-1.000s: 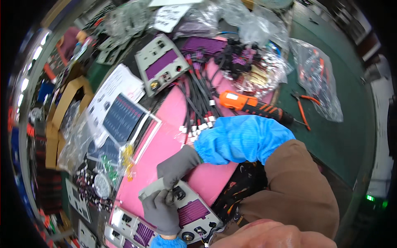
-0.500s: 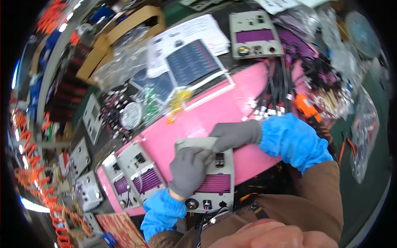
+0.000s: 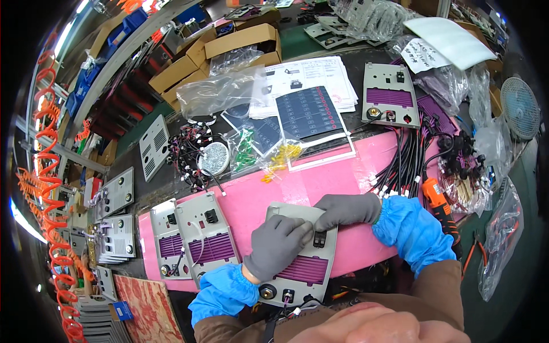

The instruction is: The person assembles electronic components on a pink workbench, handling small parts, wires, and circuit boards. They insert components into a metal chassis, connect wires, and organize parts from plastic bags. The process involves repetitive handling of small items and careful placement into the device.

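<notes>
A grey metal panel [image 3: 330, 248] with a purple vent grille [image 3: 304, 270] and a black rocker-type switch [image 3: 319, 239] lies in front of me, its lower edge close to my body. Over its upper left part bends my left hand [image 3: 278, 246], grey-gloved, fingers curled and closed. From the right, my gloved right hand [image 3: 350, 210] reaches the panel's upper right part with thumb and fingers pinched. The fingertips of both hands meet above the switch. Whatever sits between them is hidden. Round fittings and a short cable [image 3: 296, 311] show at the panel's lower edge.
Two similar panels [image 3: 206, 228] lie left on the pink mat [image 3: 251, 188]; another panel [image 3: 390, 94] stands beyond it. Black cables [image 3: 400, 166], an orange-black power tool [image 3: 439, 200] and pliers [image 3: 473, 251] lie right. Yellow parts [image 3: 281, 162] and a round dish [image 3: 214, 159] lie ahead.
The whole view has shifted, so the bench appears lower and further right and more of the far side shows. Both hands stay at the panel's upper part, fingertips together.
</notes>
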`<state>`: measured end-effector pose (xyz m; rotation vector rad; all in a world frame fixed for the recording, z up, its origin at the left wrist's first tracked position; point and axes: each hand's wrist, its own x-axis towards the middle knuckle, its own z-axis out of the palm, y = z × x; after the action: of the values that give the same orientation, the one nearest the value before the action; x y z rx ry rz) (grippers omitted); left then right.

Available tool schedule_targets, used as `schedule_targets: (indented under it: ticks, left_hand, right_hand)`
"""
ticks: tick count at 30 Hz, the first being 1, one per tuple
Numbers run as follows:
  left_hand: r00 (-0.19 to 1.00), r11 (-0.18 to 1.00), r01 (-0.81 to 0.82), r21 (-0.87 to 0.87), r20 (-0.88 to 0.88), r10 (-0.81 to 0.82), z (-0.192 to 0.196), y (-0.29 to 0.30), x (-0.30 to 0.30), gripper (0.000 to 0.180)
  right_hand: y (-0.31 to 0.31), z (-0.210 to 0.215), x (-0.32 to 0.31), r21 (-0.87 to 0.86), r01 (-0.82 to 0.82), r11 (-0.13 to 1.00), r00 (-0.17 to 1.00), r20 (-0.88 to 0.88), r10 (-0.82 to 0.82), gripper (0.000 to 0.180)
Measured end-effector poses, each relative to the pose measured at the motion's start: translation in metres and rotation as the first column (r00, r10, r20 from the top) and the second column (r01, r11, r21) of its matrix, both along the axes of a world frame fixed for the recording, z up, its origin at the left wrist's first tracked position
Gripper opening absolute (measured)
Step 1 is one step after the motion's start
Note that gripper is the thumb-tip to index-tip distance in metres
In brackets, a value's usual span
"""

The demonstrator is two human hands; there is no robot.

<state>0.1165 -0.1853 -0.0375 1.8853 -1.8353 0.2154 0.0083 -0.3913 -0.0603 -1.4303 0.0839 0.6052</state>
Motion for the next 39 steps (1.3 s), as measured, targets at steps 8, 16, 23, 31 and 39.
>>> schedule_targets:
  ticks: [8, 16, 23, 31, 39]
  left_hand:
    - [1.0, 1.0, 0.012, 0.011, -0.008, -0.012, 0.001, -0.003, 0.002, 0.021]
    - [0.999, 0.999, 0.038, -0.002, -0.03, -0.038, -0.005, -0.005, 0.004, 0.018]
    - [0.996, 0.996, 0.084, 0.018, -0.008, -0.084, -0.007, -0.004, 0.006, 0.017]
    - [0.998, 0.999, 0.042, 0.034, 0.049, -0.043, -0.008, -0.005, 0.002, 0.02]
    - [0.997, 0.999, -0.009, 0.043, 0.081, 0.006, -0.014, -0.003, 0.005, 0.02]
  right_hand:
    - [0.004, -0.003, -0.002, 0.104, 0.088, 0.991, 0.995, 0.043, -0.093, 0.039]
    - [0.005, -0.012, -0.004, 0.056, 0.11, 0.992, 0.988, 0.098, -0.115, 0.039]
    - [0.005, -0.014, -0.006, 0.094, 0.101, 0.99, 0.976, 0.181, -0.117, 0.039]
    - [0.005, -0.019, -0.007, 0.127, 0.079, 0.989, 0.97, 0.217, -0.106, 0.038]
    - [0.007, -0.019, -0.004, 0.08, 0.149, 0.986, 0.978, 0.135, -0.158, 0.038]
